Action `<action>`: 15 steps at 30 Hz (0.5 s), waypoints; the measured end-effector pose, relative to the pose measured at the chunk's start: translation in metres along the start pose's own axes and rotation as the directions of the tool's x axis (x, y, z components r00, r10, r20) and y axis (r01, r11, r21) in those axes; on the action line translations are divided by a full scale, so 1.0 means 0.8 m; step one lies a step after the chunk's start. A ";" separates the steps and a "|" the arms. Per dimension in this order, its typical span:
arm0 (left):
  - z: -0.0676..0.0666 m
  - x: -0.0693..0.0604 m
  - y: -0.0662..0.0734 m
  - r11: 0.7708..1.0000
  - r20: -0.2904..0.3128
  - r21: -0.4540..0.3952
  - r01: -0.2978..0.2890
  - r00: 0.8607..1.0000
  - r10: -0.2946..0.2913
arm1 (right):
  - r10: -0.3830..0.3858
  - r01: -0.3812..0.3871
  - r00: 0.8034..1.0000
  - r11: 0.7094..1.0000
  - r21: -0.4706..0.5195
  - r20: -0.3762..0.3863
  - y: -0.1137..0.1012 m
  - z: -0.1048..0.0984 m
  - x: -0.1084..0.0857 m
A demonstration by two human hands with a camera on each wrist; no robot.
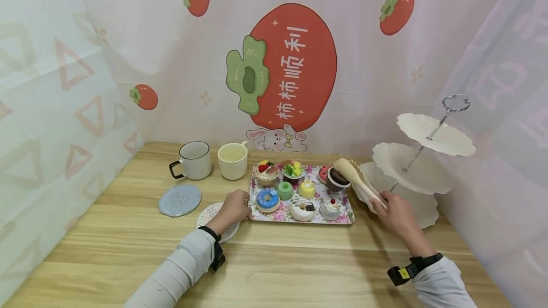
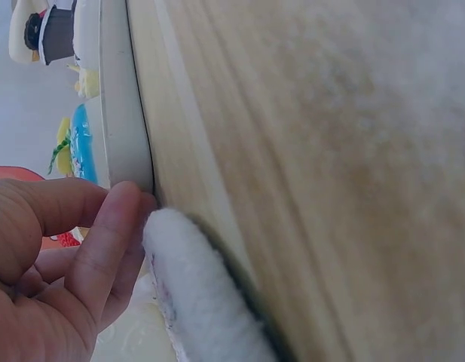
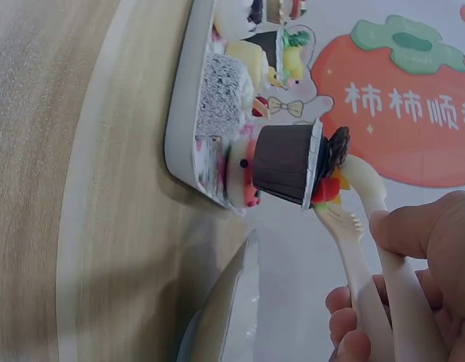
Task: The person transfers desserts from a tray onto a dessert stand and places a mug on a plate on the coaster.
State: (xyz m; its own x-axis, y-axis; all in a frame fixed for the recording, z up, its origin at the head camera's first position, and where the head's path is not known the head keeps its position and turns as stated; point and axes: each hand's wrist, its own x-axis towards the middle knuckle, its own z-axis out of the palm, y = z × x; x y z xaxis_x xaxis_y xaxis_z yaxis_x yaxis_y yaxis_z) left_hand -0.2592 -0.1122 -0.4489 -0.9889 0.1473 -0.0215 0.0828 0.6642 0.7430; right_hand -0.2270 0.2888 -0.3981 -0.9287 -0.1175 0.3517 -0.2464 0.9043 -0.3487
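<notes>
My left hand (image 1: 234,209) pinches the left edge of the flowered tray (image 1: 280,216), thumb and fingers at its rim (image 2: 126,143). In my right hand (image 1: 396,215) are cream tongs (image 1: 360,182), their tips on a toy cupcake (image 3: 286,162) in a dark brown cup. That cupcake is raised and tilted at the tray's right end, near a red-and-black-dotted doughnut (image 1: 324,175). Other toy sweets sit on the tray: a blue doughnut (image 1: 268,200), a white doughnut (image 1: 302,209), a cherry-topped cake (image 1: 330,209) and several more.
A three-tier white stand (image 1: 428,133) rises at the right, close to my right hand. Two mugs, one black-rimmed (image 1: 198,160) and one cream (image 1: 233,161), stand back left. A grey coaster (image 1: 180,200) and a speckled coaster (image 1: 231,233) lie left of the tray.
</notes>
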 end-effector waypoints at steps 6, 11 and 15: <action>0.000 0.002 0.000 1.000 0.004 0.014 0.009 1.000 -0.009 | 0.035 -0.035 0.999 0.999 0.004 -0.009 0.009 -0.007 -0.001; 0.001 0.003 0.000 1.000 0.009 0.020 0.007 1.000 -0.007 | 0.063 -0.063 0.998 0.998 0.019 -0.015 0.018 -0.012 -0.002; 0.001 0.003 0.000 1.000 0.007 0.026 0.006 1.000 -0.006 | 0.090 -0.090 0.996 0.996 0.021 -0.016 0.024 -0.014 -0.003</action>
State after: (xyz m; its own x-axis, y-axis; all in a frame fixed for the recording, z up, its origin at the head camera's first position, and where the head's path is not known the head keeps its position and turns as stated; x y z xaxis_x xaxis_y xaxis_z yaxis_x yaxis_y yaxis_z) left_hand -0.2617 -0.1114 -0.4495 -0.9885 0.1479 -0.0307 0.0798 0.6843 0.7248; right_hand -0.2261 0.3109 -0.3963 -0.9427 -0.0291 0.3325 -0.1679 0.9024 -0.3969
